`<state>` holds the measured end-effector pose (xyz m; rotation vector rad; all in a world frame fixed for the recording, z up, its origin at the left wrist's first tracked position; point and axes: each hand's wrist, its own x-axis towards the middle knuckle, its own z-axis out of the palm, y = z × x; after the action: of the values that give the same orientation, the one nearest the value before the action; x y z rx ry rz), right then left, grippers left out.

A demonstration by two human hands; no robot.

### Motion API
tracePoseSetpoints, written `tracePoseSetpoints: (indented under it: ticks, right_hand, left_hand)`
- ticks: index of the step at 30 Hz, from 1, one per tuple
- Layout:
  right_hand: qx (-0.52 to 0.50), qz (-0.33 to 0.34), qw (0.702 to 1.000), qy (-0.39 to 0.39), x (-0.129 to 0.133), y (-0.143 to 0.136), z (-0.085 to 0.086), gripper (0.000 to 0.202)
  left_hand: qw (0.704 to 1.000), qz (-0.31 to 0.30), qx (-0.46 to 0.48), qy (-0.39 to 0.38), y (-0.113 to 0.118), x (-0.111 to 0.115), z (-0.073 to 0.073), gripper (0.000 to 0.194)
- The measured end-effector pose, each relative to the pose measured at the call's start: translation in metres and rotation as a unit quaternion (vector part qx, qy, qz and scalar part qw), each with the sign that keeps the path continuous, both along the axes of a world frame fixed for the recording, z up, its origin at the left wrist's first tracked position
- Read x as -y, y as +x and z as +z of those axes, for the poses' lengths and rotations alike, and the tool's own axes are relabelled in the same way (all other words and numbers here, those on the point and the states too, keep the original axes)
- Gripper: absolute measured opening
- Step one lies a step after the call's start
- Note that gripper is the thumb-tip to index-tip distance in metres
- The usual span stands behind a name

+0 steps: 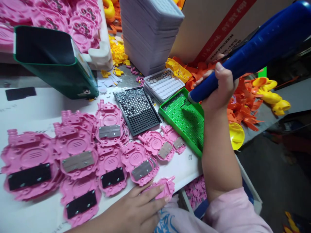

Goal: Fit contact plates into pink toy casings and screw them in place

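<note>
My right hand (220, 85) is wrapped around a blue electric screwdriver (245, 55), which slants down to the left. Its tip is at the green screw tray (167, 113), among the small screws there; whether it touches one I cannot tell. At the table's near edge my left hand (139, 207) lies over a pink plastic shell (166, 187), fingers across it and holding it. Much of that shell is hidden under the hand. Several more pink plastic shells (77, 144) cover the table to the left, fitted with black or metal plates (77, 160) held by screws.
A black screw tray (141, 113) and a white tray of round metal pieces (165, 85) sit mid-table. Behind stand a green bin (58, 71), a tall stack of white trays (150, 38) and a carton (201, 29). Orange parts (245, 103) pile up at the right.
</note>
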<state>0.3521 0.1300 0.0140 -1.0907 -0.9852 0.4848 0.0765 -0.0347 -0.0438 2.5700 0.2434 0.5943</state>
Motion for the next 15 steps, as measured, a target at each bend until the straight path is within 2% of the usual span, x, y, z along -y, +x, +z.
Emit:
tracePoseSetpoints:
  ticks: [6, 15]
  right_hand:
    - [0.027, -0.010, 1.000, -0.011, -0.0017, 0.0032, -0.0023, 0.027]
    - [-0.016, 0.002, 0.999, 0.035, -0.0035, -0.0013, -0.0019, 0.021]
  left_hand:
    - [1.000, 0.020, 0.016, 0.000, 0.0012, 0.0040, -0.0053, 0.014]
    - [0.999, 0.029, 0.017, 0.002, 0.0040, 0.0035, -0.0048, 0.017]
